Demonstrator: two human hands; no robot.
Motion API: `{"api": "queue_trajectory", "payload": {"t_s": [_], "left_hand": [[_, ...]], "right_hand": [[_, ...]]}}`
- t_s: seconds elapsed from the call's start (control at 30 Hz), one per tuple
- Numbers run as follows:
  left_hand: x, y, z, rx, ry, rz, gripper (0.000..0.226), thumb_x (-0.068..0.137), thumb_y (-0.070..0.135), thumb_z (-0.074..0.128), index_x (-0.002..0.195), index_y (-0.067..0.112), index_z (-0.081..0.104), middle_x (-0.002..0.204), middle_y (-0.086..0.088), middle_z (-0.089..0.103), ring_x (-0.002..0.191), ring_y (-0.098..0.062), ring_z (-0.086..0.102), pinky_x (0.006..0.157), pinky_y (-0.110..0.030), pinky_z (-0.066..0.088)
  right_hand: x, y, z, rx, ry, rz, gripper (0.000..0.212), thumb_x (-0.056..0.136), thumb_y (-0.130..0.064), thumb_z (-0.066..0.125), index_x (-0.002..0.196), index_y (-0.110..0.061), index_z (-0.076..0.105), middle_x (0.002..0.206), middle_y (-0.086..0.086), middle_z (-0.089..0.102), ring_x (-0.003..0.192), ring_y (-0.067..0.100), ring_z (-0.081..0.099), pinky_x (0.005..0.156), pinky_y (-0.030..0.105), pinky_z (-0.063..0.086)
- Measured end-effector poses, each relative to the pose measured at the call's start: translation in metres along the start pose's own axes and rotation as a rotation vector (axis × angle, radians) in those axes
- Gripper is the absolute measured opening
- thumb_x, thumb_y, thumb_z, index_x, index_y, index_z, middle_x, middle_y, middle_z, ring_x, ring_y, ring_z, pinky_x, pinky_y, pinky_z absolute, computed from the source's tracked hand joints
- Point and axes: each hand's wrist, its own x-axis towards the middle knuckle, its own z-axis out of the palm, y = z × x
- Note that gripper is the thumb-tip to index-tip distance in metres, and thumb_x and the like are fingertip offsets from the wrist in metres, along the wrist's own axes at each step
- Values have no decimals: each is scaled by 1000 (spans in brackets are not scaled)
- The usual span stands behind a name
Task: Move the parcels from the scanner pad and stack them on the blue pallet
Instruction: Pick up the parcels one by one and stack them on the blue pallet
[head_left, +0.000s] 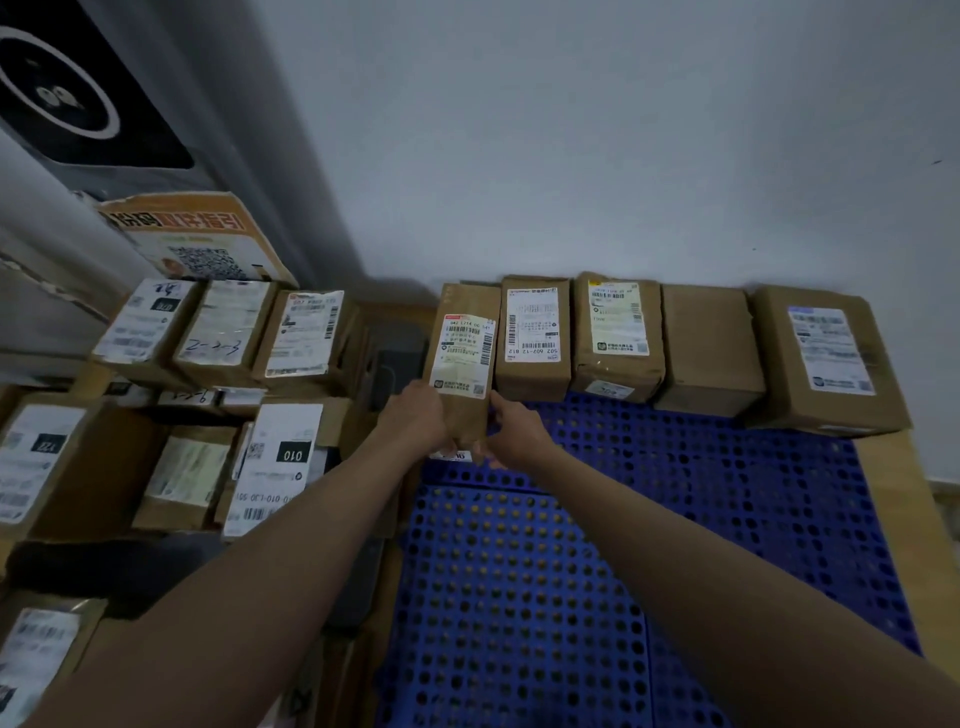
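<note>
Parcel (461, 364) upright at far left of pallet (675, 509), touching row of 4 boxes (709, 348) along wall. Gripped low between left hand (415, 415) and right hand (517, 431), fingers curled round both sides. Advised: seat flush against neighbour, base flat, before release.

Showing brown parcels (535, 338) against a blue pallet (519, 571).
Wearing white labels (465, 356) with black barcodes; dotting the pallet with round holes; hanging an orange poster (197, 234) beside.

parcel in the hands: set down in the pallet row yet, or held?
Held. Left hand and right hand grip the narrow parcel's near end at the row's left end; whether it rests on the blue pallet: cannot tell.
</note>
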Motion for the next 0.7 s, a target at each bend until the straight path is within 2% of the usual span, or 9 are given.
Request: {"api": "queue_trajectory", "payload": {"t_s": [0.1,0.23,0.37,0.47,0.6,0.63,0.7], "left_hand": [[12,3,5,-11,-2,-26,88,62,28,90,133,4,42,130,-12,52,121,-31,52,90,-37,48],[22,6,9,-42,4,-22,88,62,28,90,131,3,43,130,-12,54,120,-31,54,90,-36,48],[30,6,11,-80,18,-30,88,61,28,91,130,3,43,129,-13,56,121,-33,53,90,-39,48],[32,6,13,-73,7,-19,89,59,28,92,129,3,43,128,-13,56,120,-33,54,89,-39,48],[32,4,12,-58,-2,-5,94,57,31,93,131,3,42,129,-13,55,120,-33,54,89,-39,49],[31,4,11,-43,-11,1,100,57,31,93,136,2,38,132,-14,53,122,-33,53,92,-40,47],[26,5,5,-4,-46,-3,122,59,29,92,150,-2,17,142,-17,45,131,-36,45,101,-42,43]], "right_hand": [[12,4,1,-28,13,2,79,83,-1,67,151,-18,31,133,15,57,103,36,63,86,50,55],[23,5,1,-47,46,-6,61,88,-9,64,144,-15,40,133,12,57,111,34,59,90,48,53],[31,4,4,-77,105,17,45,91,-9,55,135,-12,49,129,13,59,111,34,58,85,41,51],[37,6,8,-101,118,49,41,91,-6,54,131,-11,51,128,14,58,112,35,56,89,44,51],[39,6,13,-139,136,94,32,91,-4,53,123,-8,52,121,16,58,105,36,57,76,40,49],[38,4,14,-154,133,108,27,91,-4,52,118,-7,53,117,16,58,102,35,57,73,39,46],[34,1,12,-197,124,130,11,93,-9,53,104,-7,53,105,13,56,91,31,55,67,36,42]]}}
